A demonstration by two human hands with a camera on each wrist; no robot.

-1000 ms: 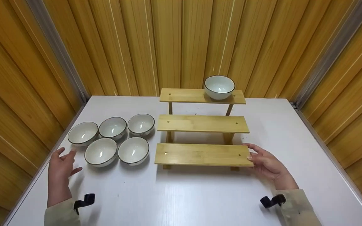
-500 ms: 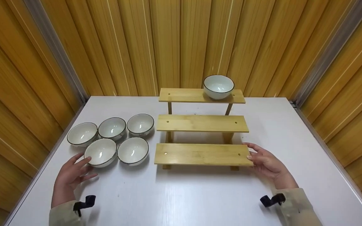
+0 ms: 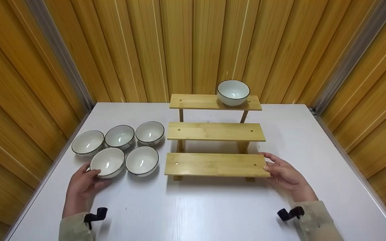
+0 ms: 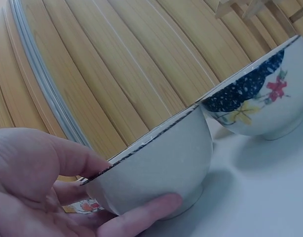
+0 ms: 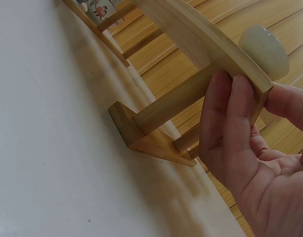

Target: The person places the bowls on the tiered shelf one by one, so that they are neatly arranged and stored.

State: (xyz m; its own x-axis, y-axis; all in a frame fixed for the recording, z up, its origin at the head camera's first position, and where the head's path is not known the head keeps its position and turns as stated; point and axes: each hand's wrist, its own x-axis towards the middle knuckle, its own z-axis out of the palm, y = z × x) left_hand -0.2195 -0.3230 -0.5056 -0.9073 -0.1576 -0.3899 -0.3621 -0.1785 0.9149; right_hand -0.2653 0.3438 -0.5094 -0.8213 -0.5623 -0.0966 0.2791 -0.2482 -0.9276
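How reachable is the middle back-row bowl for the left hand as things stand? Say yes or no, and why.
Probably no, not directly: the left hand grips the left front-row bowl, which stands between it and the middle back-row bowl.

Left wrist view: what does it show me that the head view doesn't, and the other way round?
Only the left wrist view: a red flower and a yellow flower on the neighbouring bowl.

Only the head view: the right hand gripping the bottom board, and the upper bowl on the top board.

Both: the left hand holding the front-left bowl, plus wall panels.
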